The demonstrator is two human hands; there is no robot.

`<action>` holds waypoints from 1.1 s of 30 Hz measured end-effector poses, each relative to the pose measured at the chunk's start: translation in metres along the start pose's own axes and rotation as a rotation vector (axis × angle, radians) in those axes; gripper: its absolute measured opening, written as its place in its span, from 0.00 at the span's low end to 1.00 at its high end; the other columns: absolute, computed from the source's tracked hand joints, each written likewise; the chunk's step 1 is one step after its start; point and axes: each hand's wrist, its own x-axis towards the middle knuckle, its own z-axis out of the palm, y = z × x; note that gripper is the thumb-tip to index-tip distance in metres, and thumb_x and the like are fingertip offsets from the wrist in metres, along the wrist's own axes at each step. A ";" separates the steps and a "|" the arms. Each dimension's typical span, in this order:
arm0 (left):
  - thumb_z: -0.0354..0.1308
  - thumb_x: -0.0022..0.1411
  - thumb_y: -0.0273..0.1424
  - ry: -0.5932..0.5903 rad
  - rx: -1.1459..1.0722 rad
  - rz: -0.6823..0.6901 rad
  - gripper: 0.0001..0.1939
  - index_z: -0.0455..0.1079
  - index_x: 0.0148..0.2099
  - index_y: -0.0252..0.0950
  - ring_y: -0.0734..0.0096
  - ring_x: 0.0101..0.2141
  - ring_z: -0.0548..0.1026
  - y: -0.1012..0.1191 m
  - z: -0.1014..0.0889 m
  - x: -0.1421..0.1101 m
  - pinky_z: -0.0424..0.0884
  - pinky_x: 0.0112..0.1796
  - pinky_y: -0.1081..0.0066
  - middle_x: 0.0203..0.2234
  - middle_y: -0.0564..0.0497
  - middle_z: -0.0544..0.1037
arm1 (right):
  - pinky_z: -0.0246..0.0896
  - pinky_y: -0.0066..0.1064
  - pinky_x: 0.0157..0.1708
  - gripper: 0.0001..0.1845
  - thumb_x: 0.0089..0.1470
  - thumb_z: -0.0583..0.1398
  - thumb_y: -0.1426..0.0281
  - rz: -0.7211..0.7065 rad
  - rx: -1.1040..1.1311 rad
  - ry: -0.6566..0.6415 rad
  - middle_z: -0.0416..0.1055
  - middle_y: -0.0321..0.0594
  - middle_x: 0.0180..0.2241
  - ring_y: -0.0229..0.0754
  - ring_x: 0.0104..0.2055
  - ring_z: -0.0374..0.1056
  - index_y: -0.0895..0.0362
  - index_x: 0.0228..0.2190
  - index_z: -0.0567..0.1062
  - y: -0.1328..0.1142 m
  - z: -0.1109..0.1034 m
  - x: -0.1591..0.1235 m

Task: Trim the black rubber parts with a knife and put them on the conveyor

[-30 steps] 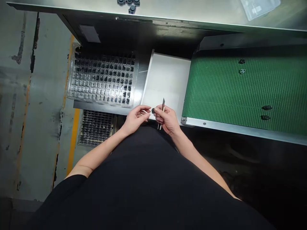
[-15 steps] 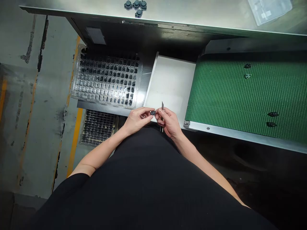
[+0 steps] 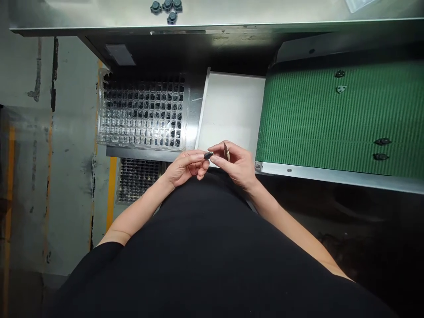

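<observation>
A small black plastic part (image 3: 208,155) is pinched between the thumb and fingers of my left hand (image 3: 185,168). My right hand (image 3: 236,163) is closed beside it, its thumb and forefinger at the part's right end. Tucked among the right fingers is a thin knife (image 3: 227,151) with a pointed blade facing away from me; most of its handle is hidden by the hand. Both hands are over the near edge of a white chute (image 3: 232,106), in front of my body.
Left stands a clear compartment tray (image 3: 141,143) filled with black parts, with another loaded tray (image 3: 139,181) lower down. A green conveyor belt (image 3: 308,119) on the right carries several scattered parts. Several dark parts (image 3: 172,17) sit on the metal shelf (image 3: 99,17), near a clear plastic box (image 3: 359,4).
The black part has been turned between my hands. My right hand has rolled, with thumb and forefinger now reaching the part and the knife tucked back. The view has shifted slightly.
</observation>
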 end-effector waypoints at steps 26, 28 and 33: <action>0.81 0.59 0.37 0.062 0.214 0.305 0.17 0.87 0.47 0.35 0.71 0.25 0.80 -0.001 -0.001 0.015 0.80 0.28 0.72 0.29 0.50 0.83 | 0.42 0.30 0.22 0.20 0.56 0.77 0.54 0.241 0.219 0.098 0.75 0.38 0.25 0.32 0.21 0.50 0.58 0.33 0.85 -0.005 0.006 0.001; 0.81 0.58 0.38 0.054 0.189 0.281 0.18 0.87 0.47 0.35 0.71 0.25 0.80 0.000 -0.001 0.015 0.80 0.28 0.72 0.29 0.49 0.83 | 0.43 0.30 0.23 0.19 0.57 0.76 0.54 0.228 0.198 0.090 0.75 0.38 0.25 0.32 0.21 0.51 0.58 0.34 0.85 -0.005 0.006 0.001; 0.82 0.57 0.38 0.045 0.170 0.252 0.19 0.86 0.47 0.34 0.71 0.26 0.80 0.002 -0.002 0.014 0.79 0.27 0.72 0.31 0.48 0.84 | 0.47 0.30 0.25 0.19 0.58 0.76 0.53 0.208 0.150 0.079 0.76 0.39 0.26 0.34 0.23 0.54 0.57 0.34 0.86 -0.006 0.005 -0.001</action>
